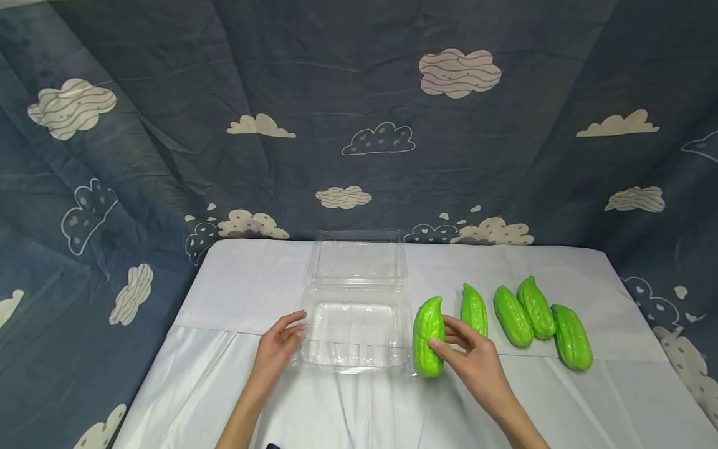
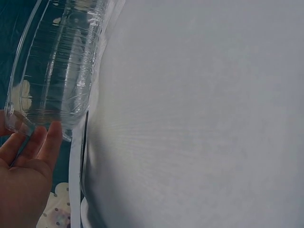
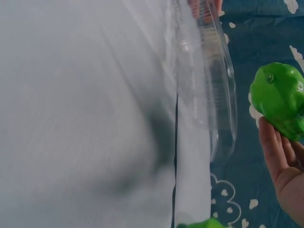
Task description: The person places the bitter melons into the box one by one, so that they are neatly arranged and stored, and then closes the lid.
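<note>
My right hand (image 1: 477,362) holds a bright green, bumpy bitter melon (image 1: 429,337) upright, thumb on its near side. The melon overlaps the right edge of a clear plastic clamshell box (image 1: 353,368), whose lid (image 1: 356,259) is folded back behind the base. The box base holds nothing. In the right wrist view, the held melon (image 3: 280,97) sits at the fingertips, above table level. My left hand (image 1: 280,343) is at the box's left side. The left wrist view has its loosely extended fingers (image 2: 50,147) touching the box's end wall (image 2: 57,107).
Another melon (image 1: 474,310) lies just behind my right hand. Farther right are melons lying close together (image 1: 513,317). A white cloth covers the table (image 1: 235,280), and a dark cloud-print curtain (image 1: 359,93) hangs behind and at both sides. A small dark object (image 1: 272,446) shows at the bottom edge.
</note>
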`<state>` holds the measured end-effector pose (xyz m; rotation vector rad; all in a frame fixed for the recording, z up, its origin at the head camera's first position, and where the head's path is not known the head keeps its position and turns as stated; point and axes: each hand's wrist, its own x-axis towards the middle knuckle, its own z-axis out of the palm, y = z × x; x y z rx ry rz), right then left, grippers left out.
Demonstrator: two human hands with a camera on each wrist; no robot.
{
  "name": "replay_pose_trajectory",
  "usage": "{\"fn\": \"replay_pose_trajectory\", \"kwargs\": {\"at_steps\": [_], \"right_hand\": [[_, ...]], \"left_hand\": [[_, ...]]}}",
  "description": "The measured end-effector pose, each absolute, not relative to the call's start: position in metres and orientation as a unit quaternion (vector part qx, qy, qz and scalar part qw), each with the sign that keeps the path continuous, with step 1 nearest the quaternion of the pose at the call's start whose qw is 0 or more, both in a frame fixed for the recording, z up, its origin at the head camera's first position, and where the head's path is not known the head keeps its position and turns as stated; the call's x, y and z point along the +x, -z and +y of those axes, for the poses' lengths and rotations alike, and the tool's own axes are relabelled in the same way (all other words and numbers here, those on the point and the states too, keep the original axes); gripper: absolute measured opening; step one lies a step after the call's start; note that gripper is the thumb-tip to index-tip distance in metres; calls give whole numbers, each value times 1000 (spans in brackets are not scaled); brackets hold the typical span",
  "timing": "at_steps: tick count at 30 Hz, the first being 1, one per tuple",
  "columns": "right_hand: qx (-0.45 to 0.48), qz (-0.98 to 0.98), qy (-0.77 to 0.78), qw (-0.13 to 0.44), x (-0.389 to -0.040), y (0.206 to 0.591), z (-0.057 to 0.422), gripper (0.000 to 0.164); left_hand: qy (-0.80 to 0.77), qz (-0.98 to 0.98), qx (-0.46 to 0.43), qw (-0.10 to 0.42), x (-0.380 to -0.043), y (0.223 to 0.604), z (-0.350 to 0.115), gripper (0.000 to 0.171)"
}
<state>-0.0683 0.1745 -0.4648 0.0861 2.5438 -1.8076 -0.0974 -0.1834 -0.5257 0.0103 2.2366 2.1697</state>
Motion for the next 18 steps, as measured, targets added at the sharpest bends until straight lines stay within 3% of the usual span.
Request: {"fn": "replay_pose_trajectory", "kwargs": {"at_steps": [18], "right_hand": [[2, 780, 622, 67, -82, 462, 136, 53]], "left_hand": [[-699, 715, 10, 4, -98, 527, -183, 39]]}}
